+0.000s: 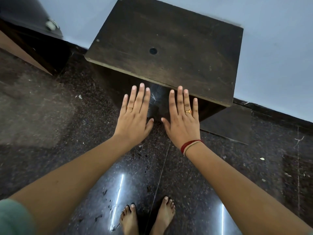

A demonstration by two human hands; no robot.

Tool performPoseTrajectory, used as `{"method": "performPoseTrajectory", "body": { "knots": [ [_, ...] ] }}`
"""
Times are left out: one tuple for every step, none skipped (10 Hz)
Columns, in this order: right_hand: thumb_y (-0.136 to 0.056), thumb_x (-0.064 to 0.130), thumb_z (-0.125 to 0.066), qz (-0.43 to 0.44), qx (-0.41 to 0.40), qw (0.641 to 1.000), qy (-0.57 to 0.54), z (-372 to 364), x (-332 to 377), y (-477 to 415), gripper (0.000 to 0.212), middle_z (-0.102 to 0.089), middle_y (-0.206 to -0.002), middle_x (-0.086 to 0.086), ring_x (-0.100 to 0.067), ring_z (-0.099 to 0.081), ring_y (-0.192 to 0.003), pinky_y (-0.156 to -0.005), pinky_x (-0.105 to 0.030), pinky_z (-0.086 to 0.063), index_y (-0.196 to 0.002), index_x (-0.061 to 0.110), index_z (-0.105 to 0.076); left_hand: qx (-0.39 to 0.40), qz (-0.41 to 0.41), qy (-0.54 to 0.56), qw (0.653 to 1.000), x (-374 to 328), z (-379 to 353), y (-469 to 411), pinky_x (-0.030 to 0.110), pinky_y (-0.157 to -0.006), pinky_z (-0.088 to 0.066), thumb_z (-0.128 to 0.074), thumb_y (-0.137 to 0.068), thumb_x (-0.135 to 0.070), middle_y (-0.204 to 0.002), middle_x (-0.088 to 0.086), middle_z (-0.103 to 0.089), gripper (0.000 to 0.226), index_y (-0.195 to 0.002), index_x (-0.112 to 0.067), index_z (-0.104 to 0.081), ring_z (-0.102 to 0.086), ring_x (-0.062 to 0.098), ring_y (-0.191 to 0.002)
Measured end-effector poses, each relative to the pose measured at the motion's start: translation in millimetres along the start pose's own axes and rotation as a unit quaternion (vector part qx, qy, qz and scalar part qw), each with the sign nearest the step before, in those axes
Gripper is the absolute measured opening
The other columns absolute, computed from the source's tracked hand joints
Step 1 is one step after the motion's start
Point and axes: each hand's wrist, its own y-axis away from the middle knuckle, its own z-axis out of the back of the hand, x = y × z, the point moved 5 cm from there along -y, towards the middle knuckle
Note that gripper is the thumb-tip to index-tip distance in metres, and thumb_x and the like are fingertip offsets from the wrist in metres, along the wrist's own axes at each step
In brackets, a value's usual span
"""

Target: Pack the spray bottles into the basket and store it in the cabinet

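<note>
I look down on a dark wooden cabinet (169, 48) standing against a pale wall; its top has a small round hole. My left hand (133, 114) and my right hand (183, 119) are stretched out side by side in front of its near edge, palms down, fingers straight and spread, holding nothing. The cabinet's front is hidden from this angle, so I cannot tell whether its door is open. No spray bottles and no basket are in view.
The floor is dark speckled polished stone (84, 150) with light reflections. My bare feet (147, 217) stand at the bottom centre. Another dark piece of furniture (30, 48) stands at the upper left. A dark skirting (271, 109) runs along the wall.
</note>
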Motion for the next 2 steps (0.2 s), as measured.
{"method": "performPoseTrajectory", "body": {
  "knots": [
    [-0.094,0.045,-0.040,-0.006,-0.007,1.000,-0.024,32,6,-3,0.081,0.003,-0.159,-0.017,-0.026,0.009,-0.146,-0.117,-0.045,0.007,-0.147,0.009,0.010,-0.009,-0.004,-0.004,1.000,3,33,-11,0.044,-0.117,-0.004,-0.044,-0.088,-0.042,-0.158,0.015,0.003,0.088,-0.148,-0.007,0.011,0.012,0.024,-0.143],
    [-0.097,0.038,-0.035,-0.042,-0.036,0.998,-0.043,76,1,-8,0.074,0.005,-0.159,-0.016,-0.024,0.016,-0.143,-0.115,-0.044,0.011,-0.148,0.009,0.011,-0.006,-0.024,-0.020,1.000,2,75,-21,0.043,-0.117,-0.001,-0.043,-0.091,-0.039,-0.158,0.015,0.007,0.086,-0.146,-0.008,0.015,0.013,0.024,-0.144]
  ]
}}
